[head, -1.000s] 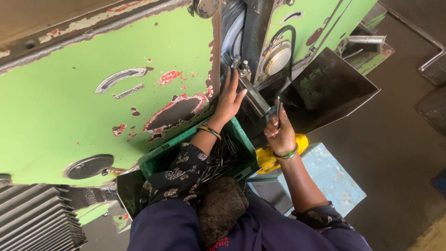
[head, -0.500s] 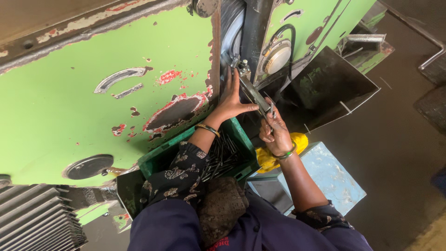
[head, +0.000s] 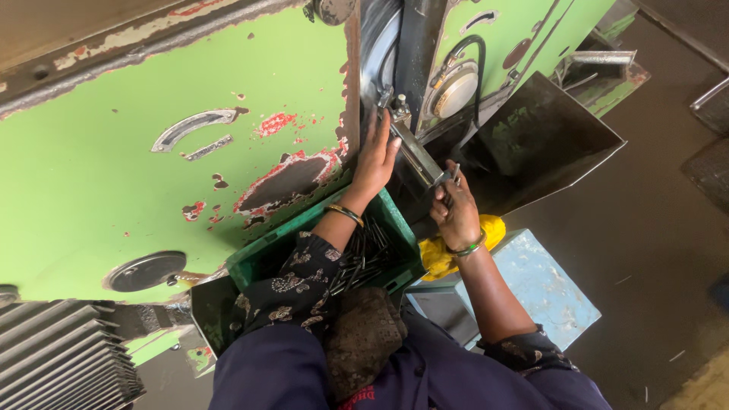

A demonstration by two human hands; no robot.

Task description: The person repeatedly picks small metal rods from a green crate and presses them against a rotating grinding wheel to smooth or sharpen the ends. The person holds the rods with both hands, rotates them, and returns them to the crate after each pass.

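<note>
Against the green machine [head: 114,175], right hand [head: 456,212] grips a metal bar [head: 416,152], left hand [head: 376,159] flat.

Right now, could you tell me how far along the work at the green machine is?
Mid-cycle, apparently. The left hand rests by the metal bar on the green machine; the right hand grips its lower end. Many dark rods fill the green crate.

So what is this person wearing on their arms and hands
Both hands are bare, with no gloves. The left hand has a thin dark and gold bangle at the wrist, and that arm wears a black sleeve with a pale floral print down to mid forearm. The right hand has a green bangle; its short dark patterned sleeve ends near the elbow.
</note>
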